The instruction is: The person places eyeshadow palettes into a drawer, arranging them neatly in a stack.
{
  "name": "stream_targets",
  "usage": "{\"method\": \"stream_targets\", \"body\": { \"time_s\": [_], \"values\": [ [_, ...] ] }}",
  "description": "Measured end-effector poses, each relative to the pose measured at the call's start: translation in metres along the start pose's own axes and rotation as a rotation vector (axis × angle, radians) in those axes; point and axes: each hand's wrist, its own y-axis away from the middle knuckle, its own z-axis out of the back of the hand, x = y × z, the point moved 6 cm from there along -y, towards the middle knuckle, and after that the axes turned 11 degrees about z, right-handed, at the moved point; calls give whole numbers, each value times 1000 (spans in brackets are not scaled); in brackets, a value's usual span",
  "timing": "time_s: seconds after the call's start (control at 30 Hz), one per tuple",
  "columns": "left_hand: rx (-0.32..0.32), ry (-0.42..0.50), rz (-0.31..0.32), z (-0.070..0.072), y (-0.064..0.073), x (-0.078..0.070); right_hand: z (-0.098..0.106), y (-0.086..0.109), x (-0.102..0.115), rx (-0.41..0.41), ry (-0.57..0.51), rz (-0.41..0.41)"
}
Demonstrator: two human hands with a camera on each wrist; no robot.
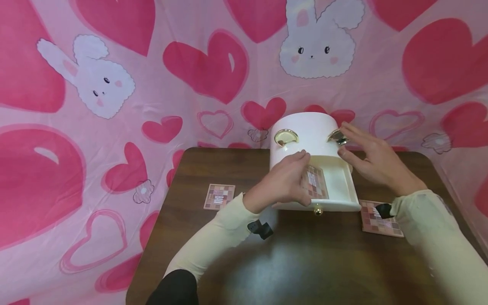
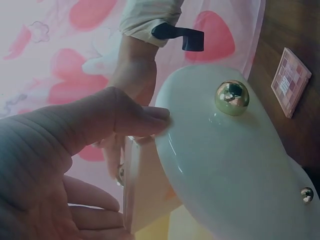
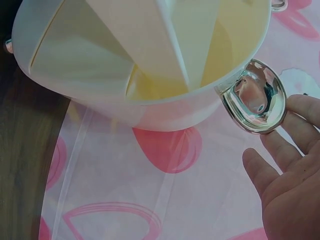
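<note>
A white rounded organizer [image 1: 305,123] with gold ear-shaped handles stands at the table's back, its drawer [image 1: 339,207] pulled out. My left hand [image 1: 284,180] reaches over the drawer's left side and holds an eyeshadow palette [image 1: 316,182] in it, thumb toward the drawer front and fingers at the far end. In the left wrist view the thumb lies close by the drawer's rim and fingertips meet the palette's edge [image 2: 129,200]. My right hand [image 1: 375,159] rests its loosely extended fingers against the right gold handle [image 3: 257,97], thumb apart from it.
One palette [image 1: 219,196] lies on the table left of the organizer; another palette [image 1: 381,220] lies at the right, beneath my right wrist. The organizer's top has slanted dividers [image 3: 145,40]. A pink cloth [image 1: 183,93] with hearts and rabbits hangs behind the table.
</note>
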Motion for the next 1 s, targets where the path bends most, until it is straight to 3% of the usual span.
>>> {"method": "stream_targets", "body": {
  "time_s": [0.37, 0.57, 0.83, 1.0],
  "values": [
    [-21, -20, 8, -1, 2, 2, 1, -1, 0, -3, 3, -4],
    [-29, 62, -17, 0, 10, 8, 1, -1, -1, -11, 4, 0],
    [-106, 266, -3, 22, 28, 33, 1, 0, 1, -26, -2, 24],
    [-165, 299, -22, 41, 41, 54, 1, 0, 2, -31, 0, 29]
  ]
}}
